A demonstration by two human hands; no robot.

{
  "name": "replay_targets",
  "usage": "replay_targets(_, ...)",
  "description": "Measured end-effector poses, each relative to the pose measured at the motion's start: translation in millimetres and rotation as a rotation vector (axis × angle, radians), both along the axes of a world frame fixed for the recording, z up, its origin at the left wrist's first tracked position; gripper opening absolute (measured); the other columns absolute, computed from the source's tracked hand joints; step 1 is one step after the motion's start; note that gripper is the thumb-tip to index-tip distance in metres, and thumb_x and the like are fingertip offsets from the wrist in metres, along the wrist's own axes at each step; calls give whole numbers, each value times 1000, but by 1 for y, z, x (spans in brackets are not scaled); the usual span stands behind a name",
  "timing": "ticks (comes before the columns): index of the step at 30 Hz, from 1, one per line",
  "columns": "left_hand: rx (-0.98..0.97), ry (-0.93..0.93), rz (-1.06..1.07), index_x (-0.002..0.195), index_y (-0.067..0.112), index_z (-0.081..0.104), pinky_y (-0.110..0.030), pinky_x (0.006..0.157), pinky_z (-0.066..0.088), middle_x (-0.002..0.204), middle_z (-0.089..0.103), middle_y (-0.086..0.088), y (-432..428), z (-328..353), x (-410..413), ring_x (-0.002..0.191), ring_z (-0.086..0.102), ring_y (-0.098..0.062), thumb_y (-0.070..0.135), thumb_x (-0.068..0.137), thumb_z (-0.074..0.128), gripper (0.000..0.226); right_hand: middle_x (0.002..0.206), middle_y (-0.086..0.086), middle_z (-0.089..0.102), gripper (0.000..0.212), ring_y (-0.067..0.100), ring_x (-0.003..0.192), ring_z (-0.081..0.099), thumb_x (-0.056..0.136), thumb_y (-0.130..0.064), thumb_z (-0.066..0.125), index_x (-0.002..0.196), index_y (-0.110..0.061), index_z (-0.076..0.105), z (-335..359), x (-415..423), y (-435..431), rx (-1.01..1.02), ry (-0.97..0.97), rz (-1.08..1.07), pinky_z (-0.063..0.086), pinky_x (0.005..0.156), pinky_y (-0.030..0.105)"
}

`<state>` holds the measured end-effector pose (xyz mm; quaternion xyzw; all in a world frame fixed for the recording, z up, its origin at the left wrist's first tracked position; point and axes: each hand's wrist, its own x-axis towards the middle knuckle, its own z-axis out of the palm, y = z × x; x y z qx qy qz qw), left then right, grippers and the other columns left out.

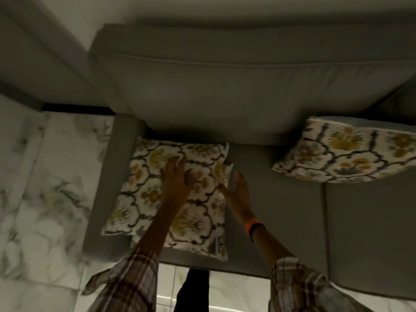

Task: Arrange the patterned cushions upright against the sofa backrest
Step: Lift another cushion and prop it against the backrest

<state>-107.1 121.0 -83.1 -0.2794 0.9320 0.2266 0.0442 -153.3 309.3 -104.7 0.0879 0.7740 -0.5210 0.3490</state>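
Sofa seat [281, 221] at centre, backrest [225, 86] behind it at 12 o'clock, armrest [105, 188] along the 9 o'clock edge. Near cushion [144, 199] flat on the seat beside the armrest, a second apparently under it, edge showing at 6 o'clock. Far cushion [349, 152] at 2 o'clock, leaning at the backrest foot. Left hand [175, 176] on the near cushion; right hand [238, 194] at its 3 o'clock edge. Floor [45, 176] beyond the armrest.

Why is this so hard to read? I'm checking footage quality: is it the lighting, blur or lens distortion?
Head view: dim, with a dark shadow under the sofa backrest; soft motion blur smears the left hand, the right hand and the flat cushion pattern; wide-angle bending curves the backrest edge and stretches the right cushion; no glare.
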Motion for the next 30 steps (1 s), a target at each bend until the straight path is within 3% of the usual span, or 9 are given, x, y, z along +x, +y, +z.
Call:
replay_targets(2, 75, -46, 157, 148, 15, 34, -59, 116, 28, 155, 31, -18, -60, -6, 29, 142, 31, -40, 44, 92, 55, 67, 162, 2, 36, 119, 28, 146, 40, 64, -82, 71, 159, -30, 22, -19, 17, -42, -55, -67, -51, 38, 116, 56)
replay_targets(6, 440, -159, 398, 149, 35, 27, -59, 106, 43, 154, 30, -5, -144, -36, 73, 135, 43, -40, 82, 64, 63, 104, 163, 3, 32, 120, 30, 146, 38, 71, -60, 83, 161, -24, 13, -23, 29, -91, 21, -141, -88, 41, 114, 53)
replay_targets(9, 628, -205, 485, 151, 18, 27, -50, 113, 37, 154, 37, -9, -158, -27, 72, 140, 39, -34, 61, 69, 77, 106, 161, 6, 37, 123, 31, 141, 47, 70, -49, 90, 162, -21, 13, -33, 26, -93, 11, -239, -222, 49, 107, 52)
replay_targets(12, 840, -62, 564, 141, 9, 45, -42, 108, 43, 143, 51, -11, -157, -24, 59, 133, 49, -29, 23, 81, 78, 69, 163, 4, 35, 121, 30, 143, 45, 63, -58, 89, 160, -26, 23, -25, 23, -81, 21, -224, -204, 48, 109, 52)
replay_targets(14, 840, 28, 558, 138, 11, 50, -37, 107, 44, 137, 54, -2, -144, -14, 52, 127, 52, -19, 18, 80, 79, 65, 157, 5, 45, 97, 26, 141, 49, 77, -38, 87, 156, -22, 33, -9, 23, -69, -120, -134, -234, 50, 108, 47)
replay_targets(19, 738, 151, 471, 139, 22, 50, -41, 103, 50, 139, 58, -2, -86, 17, 42, 124, 57, -17, 44, 59, 91, 93, 125, 1, 70, 62, 0, 106, 71, 84, 0, 78, 141, -7, 53, 38, 12, 3, -201, 163, -257, 60, 82, 19)
replay_targets(24, 724, 25, 367, 151, 18, 26, -38, 105, 41, 152, 40, -9, 41, 50, 22, 128, 46, -19, 47, 66, 82, 105, 111, -8, 72, 57, 12, 104, 73, 73, -14, 90, 118, -32, 62, 64, -13, 135, -179, 210, -234, 63, 83, 45)
replay_targets(27, 775, 19, 388, 145, 4, 31, -40, 98, 49, 136, 53, -14, 143, 58, 20, 115, 55, -19, 62, 55, 82, 119, 115, -14, 75, 102, 4, 108, 71, 49, -49, 98, 133, -10, 55, 69, -33, 243, -165, 246, -261, 63, 83, 29)
replay_targets(30, 774, 107, 345, 138, -7, 35, -41, 103, 47, 131, 55, -29, 261, 56, -5, 117, 57, -31, 65, 50, 86, 124, 120, -13, 74, 109, 3, 110, 70, 47, -41, 99, 138, -5, 50, 72, -56, 356, -163, 250, -312, 61, 86, 23)
